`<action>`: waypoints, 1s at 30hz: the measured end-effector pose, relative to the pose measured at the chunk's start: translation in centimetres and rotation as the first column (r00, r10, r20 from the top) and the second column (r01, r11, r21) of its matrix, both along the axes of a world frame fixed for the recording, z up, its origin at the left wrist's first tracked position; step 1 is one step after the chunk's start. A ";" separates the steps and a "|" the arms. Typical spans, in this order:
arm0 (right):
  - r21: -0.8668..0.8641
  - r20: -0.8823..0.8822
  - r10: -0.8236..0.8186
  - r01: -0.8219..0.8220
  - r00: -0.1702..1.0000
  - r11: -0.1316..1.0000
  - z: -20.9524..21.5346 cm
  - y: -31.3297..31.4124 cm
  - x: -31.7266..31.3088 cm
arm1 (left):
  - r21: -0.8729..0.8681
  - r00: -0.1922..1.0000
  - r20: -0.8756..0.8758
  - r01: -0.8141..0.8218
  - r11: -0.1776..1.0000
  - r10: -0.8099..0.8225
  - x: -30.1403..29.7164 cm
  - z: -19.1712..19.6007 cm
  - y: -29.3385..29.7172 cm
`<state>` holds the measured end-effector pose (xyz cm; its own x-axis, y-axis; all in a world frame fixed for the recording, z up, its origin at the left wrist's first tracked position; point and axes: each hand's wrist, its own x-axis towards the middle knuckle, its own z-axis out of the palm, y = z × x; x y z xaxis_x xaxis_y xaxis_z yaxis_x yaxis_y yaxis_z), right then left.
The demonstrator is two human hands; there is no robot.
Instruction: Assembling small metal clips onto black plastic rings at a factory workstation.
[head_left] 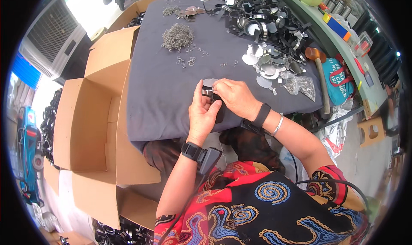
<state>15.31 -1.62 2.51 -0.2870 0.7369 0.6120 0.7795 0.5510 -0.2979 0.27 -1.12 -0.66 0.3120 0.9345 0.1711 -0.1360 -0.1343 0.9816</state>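
Above the near part of the grey cloth-covered table (159,90), my left hand (201,118) grips a black-and-silver ring piece (207,91) between thumb and fingers. My right hand (237,98) closes on the same piece from the right, fingertips pinched at its edge and partly hiding it. A flat grey round disc (209,82) shows at its far side; whether the disc is fixed to the ring, I cannot tell. Beyond my hands lies a heap of small metal clips (177,36), with a few loose clips (191,61) nearer. To the right spread silver discs (268,69).
Many black-and-silver rings (257,24) fill the far right of the table. By its right edge are a clear bag of small parts (302,87) and a mallet (322,84). Left stands an open cardboard box (92,124); a side bench (365,79) runs along the right.
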 end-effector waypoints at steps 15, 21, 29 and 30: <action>0.050 -0.163 0.091 -0.084 0.982 0.995 -0.3 -0.3 0.3 | -0.072 0.997 0.040 0.063 0.995 -0.060 -0.1 0.3 0.2; 0.109 -0.116 0.115 -0.102 0.987 0.989 -0.4 -0.3 0.1 | -0.069 0.997 0.055 0.057 0.996 -0.054 -0.2 0.6 0.0; 0.007 -0.052 0.171 -0.171 0.984 0.985 0.3 0.2 0.8 | -0.061 0.998 0.055 0.001 0.998 0.003 0.1 0.7 0.1; -0.045 -0.104 0.205 -0.210 0.973 0.977 0.5 0.4 1.0 | -0.061 0.999 0.025 -0.028 0.998 0.030 0.2 0.8 0.3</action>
<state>16.34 -1.20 2.98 -0.3775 0.7013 0.6047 0.6154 0.6780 -0.4021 0.48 -0.85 0.13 0.2807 0.9520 0.1218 -0.1585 -0.0792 0.9842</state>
